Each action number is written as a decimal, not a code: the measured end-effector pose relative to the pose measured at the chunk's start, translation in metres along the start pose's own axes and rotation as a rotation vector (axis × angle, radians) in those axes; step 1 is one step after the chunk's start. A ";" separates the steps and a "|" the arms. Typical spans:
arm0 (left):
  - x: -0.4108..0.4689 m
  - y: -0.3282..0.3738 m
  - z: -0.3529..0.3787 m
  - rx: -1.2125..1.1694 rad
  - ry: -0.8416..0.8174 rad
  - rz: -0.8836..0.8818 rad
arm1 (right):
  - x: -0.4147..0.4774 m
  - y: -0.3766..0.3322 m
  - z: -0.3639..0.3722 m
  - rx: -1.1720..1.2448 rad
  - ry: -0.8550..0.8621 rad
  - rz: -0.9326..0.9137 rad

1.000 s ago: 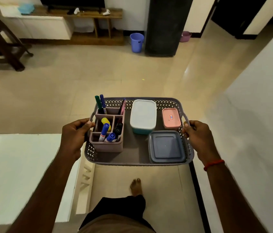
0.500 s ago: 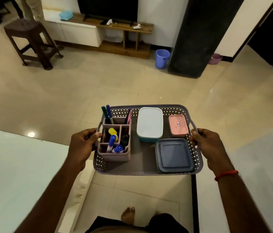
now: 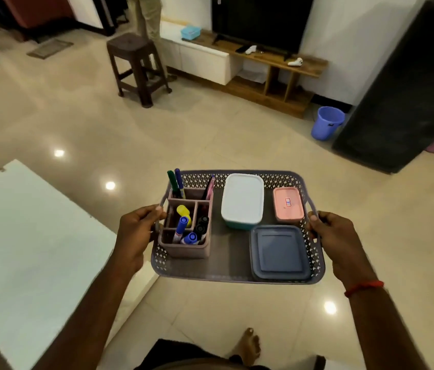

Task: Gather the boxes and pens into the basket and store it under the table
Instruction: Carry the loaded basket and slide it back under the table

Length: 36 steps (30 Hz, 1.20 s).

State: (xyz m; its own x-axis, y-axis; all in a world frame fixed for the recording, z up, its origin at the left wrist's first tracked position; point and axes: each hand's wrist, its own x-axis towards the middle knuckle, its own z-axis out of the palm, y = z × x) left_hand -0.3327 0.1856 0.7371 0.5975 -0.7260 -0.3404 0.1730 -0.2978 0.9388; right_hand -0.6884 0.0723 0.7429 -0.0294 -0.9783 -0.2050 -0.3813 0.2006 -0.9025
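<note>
Two hands carry the load: my left hand is curled round the left handle of the grey perforated plastic basket, and my right hand, with a red thread band at the wrist, is clamped on the right handle. The basket is held level in the air above the glossy beige tiled floor, with its near left corner just beside the edge of the white tabletop.

At the basket's left end stands a mauve plastic pen organiser with compartments, upright, holding the assorted marker pens with green, blue, yellow and black caps. In the middle along the far edge sits a teal rectangular box with a white lid. A small pink lidded box is in the far right corner, and a flat, dark blue-grey square box fills the near right corner.

A bare foot shows below the basket. Farther off I see a brown stool and a blue plastic bucket.
</note>
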 end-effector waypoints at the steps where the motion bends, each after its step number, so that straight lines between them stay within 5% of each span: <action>1: 0.003 0.003 0.009 -0.008 0.029 0.004 | 0.016 -0.003 -0.001 -0.039 -0.031 -0.033; 13: 0.058 0.026 0.047 -0.058 0.362 -0.008 | 0.180 -0.050 0.047 -0.209 -0.325 -0.228; 27: 0.162 0.068 0.103 -0.037 0.469 -0.064 | 0.350 -0.136 0.105 -0.374 -0.349 -0.500; 36: 0.236 0.096 0.146 -0.168 0.669 -0.046 | 0.480 -0.172 0.167 -0.403 -0.538 -0.623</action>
State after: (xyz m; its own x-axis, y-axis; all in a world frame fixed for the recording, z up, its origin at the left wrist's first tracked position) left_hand -0.2894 -0.1042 0.7389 0.9319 -0.1598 -0.3256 0.2968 -0.1801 0.9378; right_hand -0.4831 -0.4234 0.7364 0.6855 -0.7273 0.0346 -0.4805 -0.4876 -0.7290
